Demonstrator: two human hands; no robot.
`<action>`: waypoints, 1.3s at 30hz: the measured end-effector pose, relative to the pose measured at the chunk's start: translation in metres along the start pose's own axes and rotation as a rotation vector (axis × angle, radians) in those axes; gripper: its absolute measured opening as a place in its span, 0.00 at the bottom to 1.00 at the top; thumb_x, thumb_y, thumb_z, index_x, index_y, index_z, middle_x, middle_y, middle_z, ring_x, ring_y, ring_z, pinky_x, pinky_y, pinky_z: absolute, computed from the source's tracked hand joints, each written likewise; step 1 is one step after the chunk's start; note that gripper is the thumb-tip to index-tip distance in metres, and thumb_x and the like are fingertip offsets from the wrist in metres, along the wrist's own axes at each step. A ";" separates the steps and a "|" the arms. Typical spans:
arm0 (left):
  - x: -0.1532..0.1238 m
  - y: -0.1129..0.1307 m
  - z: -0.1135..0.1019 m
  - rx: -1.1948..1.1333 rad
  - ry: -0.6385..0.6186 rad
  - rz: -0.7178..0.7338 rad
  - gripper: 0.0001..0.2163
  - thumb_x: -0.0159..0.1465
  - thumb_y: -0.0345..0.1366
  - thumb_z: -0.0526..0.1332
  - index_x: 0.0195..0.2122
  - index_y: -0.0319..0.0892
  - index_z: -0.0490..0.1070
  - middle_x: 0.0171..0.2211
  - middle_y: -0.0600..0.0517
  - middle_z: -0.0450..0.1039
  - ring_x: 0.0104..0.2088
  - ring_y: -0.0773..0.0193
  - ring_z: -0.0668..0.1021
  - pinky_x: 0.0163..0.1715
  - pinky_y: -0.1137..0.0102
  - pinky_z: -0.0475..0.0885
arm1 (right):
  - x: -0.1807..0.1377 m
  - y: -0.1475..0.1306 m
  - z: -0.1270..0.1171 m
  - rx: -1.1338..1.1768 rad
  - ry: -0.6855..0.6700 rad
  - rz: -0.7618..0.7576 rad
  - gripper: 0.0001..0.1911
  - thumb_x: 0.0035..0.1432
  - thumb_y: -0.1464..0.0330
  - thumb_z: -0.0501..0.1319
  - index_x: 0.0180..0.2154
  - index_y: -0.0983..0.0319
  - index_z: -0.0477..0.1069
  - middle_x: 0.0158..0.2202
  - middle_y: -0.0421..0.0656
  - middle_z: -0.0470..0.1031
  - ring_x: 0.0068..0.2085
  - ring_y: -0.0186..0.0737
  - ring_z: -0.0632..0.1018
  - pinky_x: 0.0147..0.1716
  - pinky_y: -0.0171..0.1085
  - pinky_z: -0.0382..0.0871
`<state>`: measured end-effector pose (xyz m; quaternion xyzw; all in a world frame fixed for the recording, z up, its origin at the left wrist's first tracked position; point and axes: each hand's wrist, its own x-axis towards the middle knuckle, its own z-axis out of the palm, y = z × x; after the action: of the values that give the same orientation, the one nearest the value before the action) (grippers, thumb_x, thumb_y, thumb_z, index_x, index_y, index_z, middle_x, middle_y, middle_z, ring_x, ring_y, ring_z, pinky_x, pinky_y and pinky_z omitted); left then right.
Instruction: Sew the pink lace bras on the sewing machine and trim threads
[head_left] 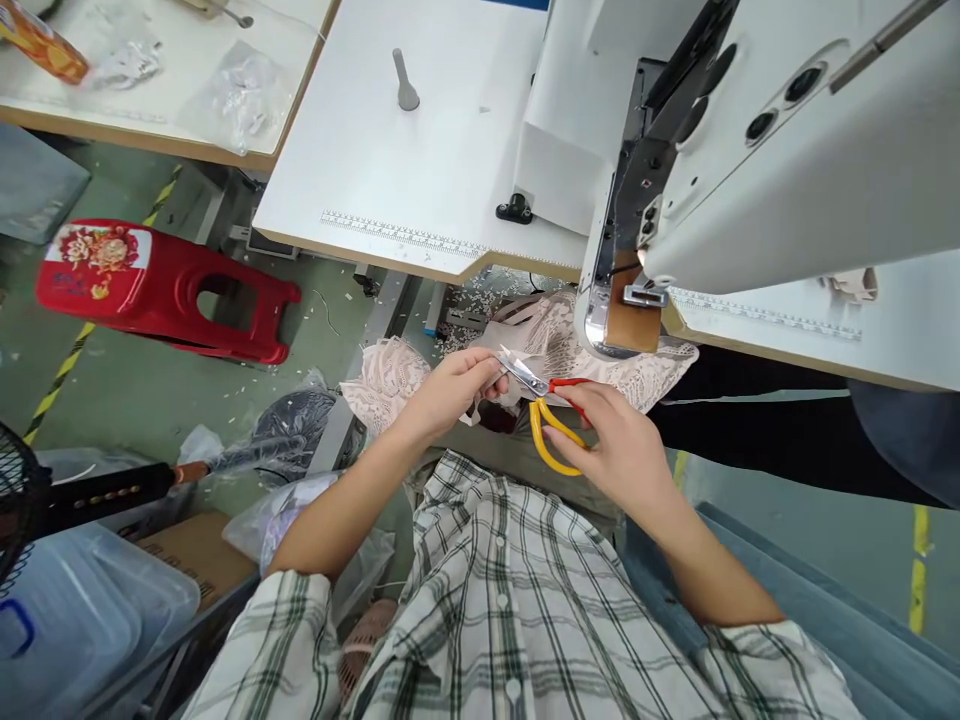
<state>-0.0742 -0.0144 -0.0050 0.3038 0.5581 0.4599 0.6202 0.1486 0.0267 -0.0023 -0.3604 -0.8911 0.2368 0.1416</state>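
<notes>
My right hand [616, 440] grips a pair of scissors [556, 437] with one yellow and one red handle loop. The metal blades stand apart and reach left to the fingertips of my left hand [465, 388]. Those fingers pinch a small pale piece of fabric between the blades, its exact shape partly hidden. Under and behind both hands, pale pink lace fabric [637, 377] hangs over my lap. Another bunch of lace [386, 378] lies to the left of my left hand.
A white sewing machine [810, 190] overhangs at the right, its work arm just beyond my hands. The white table [360, 150] has a ruler strip along its front edge. At left are a red stool [161, 285], a fan and a plastic box [82, 600].
</notes>
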 end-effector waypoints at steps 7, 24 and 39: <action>0.003 -0.007 -0.003 -0.076 0.008 -0.033 0.07 0.57 0.34 0.59 0.23 0.40 0.71 0.20 0.55 0.66 0.22 0.71 0.64 0.24 0.74 0.60 | -0.009 0.012 -0.011 0.168 -0.093 0.134 0.15 0.64 0.60 0.59 0.50 0.56 0.75 0.41 0.45 0.80 0.37 0.42 0.79 0.35 0.39 0.74; 0.002 -0.009 0.000 0.055 0.096 0.084 0.17 0.62 0.47 0.65 0.24 0.39 0.70 0.21 0.55 0.69 0.22 0.72 0.67 0.23 0.76 0.61 | 0.009 0.005 0.001 0.295 -0.098 0.152 0.21 0.52 0.63 0.64 0.49 0.58 0.72 0.43 0.45 0.76 0.30 0.38 0.73 0.33 0.39 0.73; 0.001 -0.011 0.007 0.056 0.202 0.094 0.16 0.61 0.43 0.63 0.21 0.41 0.66 0.19 0.58 0.63 0.20 0.72 0.62 0.23 0.75 0.58 | 0.000 0.013 -0.015 0.346 -0.114 0.264 0.17 0.61 0.57 0.62 0.50 0.55 0.78 0.42 0.44 0.80 0.34 0.40 0.78 0.32 0.38 0.75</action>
<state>-0.0652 -0.0163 -0.0137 0.2987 0.6156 0.5011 0.5297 0.1622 0.0396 0.0039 -0.4303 -0.7887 0.4227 0.1185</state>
